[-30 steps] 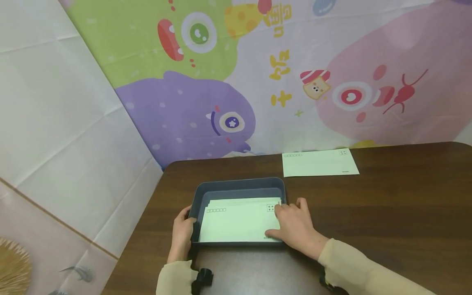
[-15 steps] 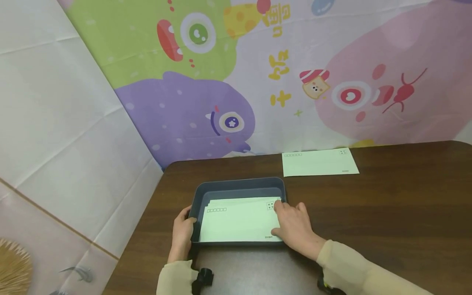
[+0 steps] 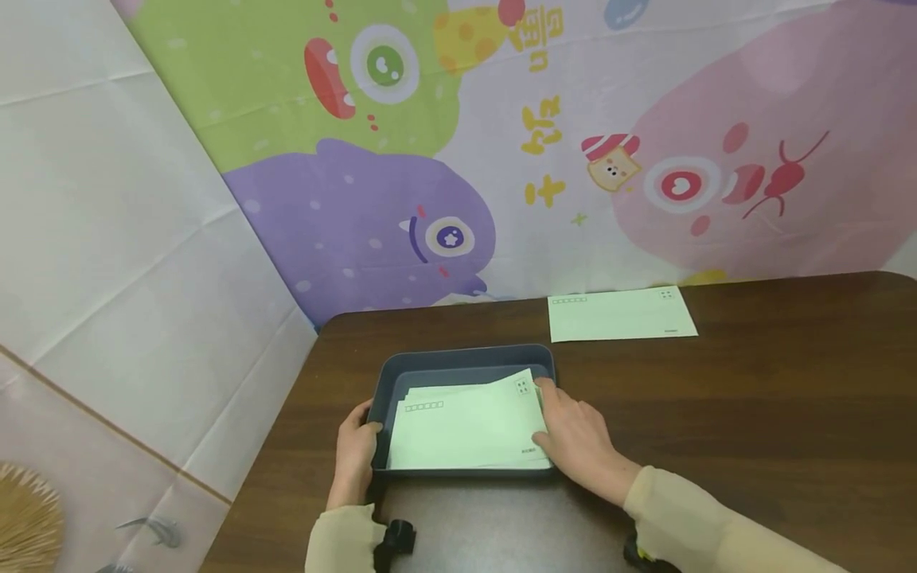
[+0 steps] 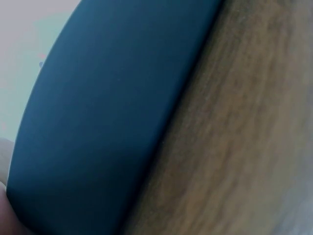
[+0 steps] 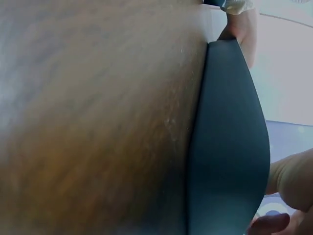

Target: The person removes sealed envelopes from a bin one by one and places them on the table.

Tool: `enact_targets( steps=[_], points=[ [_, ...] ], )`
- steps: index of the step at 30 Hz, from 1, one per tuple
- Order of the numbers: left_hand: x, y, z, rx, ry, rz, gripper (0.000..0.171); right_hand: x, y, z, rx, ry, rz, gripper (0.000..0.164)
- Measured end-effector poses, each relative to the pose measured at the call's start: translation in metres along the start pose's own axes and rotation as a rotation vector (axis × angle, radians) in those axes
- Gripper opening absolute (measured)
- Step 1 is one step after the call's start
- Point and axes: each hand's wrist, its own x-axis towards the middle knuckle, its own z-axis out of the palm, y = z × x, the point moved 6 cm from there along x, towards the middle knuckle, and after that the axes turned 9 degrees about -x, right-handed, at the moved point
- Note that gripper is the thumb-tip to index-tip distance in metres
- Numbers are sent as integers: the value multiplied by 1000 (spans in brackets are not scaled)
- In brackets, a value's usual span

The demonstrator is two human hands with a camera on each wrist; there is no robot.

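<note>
A dark grey-blue tray (image 3: 462, 357) lies on the brown wooden table, and in it is a stack of pale green envelopes. My left hand (image 3: 354, 460) grips the tray's left side, thumb over the rim. At the tray's right side, my right hand (image 3: 582, 440) pinches the right edge of the top envelope (image 3: 466, 430). That envelope sits askew, its upper right corner raised above the others. The tray's outer wall (image 4: 107, 112) fills much of the left wrist view. In the right wrist view, the right fingers (image 5: 271, 223) show beyond the tray; the envelopes are hidden there.
Another pale green envelope (image 3: 622, 315) lies flat at the table's back edge, right of the tray. Behind the wooden table (image 3: 752, 414) hangs a cartoon-printed cloth (image 3: 573, 239). White panels (image 3: 143, 199) stand on the left. Dark straps show at both wrists.
The top envelope's right end has swung up and away from the stack, so it lies tilted. My right hand has moved slightly right with its edge. The left hand and tray have stayed put.
</note>
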Motion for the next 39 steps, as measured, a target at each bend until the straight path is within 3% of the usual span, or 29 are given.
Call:
enact_targets(
  steps=[9, 20, 29, 39],
  points=[
    [1, -1, 0, -9, 5, 6, 46, -2, 10, -8, 201, -80, 106, 42],
    [1, -2, 0, -9, 18, 9, 45, -3, 24, -17, 376, -58, 121, 14],
    [3, 0, 0, -5, 22, 14, 45, -3, 50, -26, 545, -82, 179, 13],
    [1, -2, -1, -15, 11, 5, 46, -6, 88, -41, 518, -54, 259, 21]
  ],
)
